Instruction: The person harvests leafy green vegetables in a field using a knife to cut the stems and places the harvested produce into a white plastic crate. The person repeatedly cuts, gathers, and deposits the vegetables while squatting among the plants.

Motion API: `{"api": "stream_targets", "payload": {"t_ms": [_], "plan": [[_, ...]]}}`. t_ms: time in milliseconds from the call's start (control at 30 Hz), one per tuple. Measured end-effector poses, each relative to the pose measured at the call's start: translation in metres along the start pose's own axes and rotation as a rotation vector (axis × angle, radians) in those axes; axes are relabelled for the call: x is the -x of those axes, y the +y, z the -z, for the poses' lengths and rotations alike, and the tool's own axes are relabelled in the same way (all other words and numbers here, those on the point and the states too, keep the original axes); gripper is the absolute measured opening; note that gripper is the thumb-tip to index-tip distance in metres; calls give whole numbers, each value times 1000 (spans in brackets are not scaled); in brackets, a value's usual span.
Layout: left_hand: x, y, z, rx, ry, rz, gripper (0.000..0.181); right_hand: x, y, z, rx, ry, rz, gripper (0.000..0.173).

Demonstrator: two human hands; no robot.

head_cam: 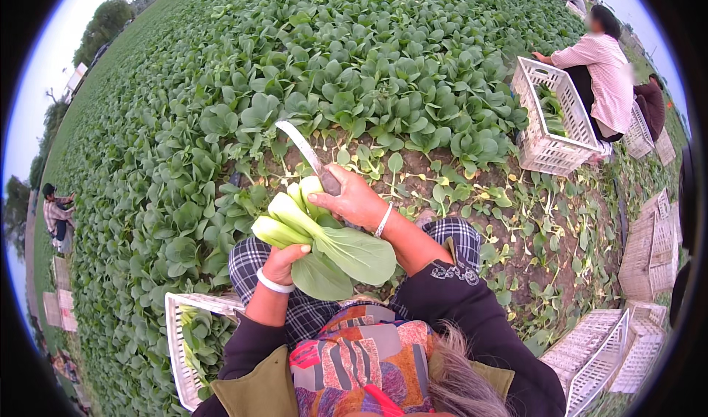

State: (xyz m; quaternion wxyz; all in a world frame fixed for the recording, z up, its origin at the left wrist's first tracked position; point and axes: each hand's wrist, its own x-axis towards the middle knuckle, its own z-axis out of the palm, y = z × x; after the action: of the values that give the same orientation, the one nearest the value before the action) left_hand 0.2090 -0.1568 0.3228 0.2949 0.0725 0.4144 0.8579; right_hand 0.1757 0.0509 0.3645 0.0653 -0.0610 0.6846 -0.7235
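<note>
Several cut bok choy heads (301, 223) lie bunched above my lap, pale stem bases up to the left and broad leaves down to the right. My left hand (283, 263) grips the bunch from below, its thumb across the stems. In my right hand (354, 198) is a sickle (301, 146), its curved blade pointing up and left, away from the vegetables. The fingers of that same hand also touch the upper stems; whether they hold one is partly hidden. A white plastic crate (172, 328) with bok choy (207, 337) inside stands by my left side.
Uncut bok choy plants (332, 79) grow densely ahead and left. Trimmed leaves litter the soil (531, 234) to the right. A co-worker (600, 68) crouches behind a part-filled crate (553, 154); another person (57, 218) is far left. More crates (586, 345) lie at lower right.
</note>
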Motion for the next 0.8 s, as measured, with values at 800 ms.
{"api": "stream_targets", "payload": {"t_ms": [800], "plan": [[8, -9, 10, -406, 350, -262, 47, -2, 4, -3, 538, 47, 277, 45]]}}
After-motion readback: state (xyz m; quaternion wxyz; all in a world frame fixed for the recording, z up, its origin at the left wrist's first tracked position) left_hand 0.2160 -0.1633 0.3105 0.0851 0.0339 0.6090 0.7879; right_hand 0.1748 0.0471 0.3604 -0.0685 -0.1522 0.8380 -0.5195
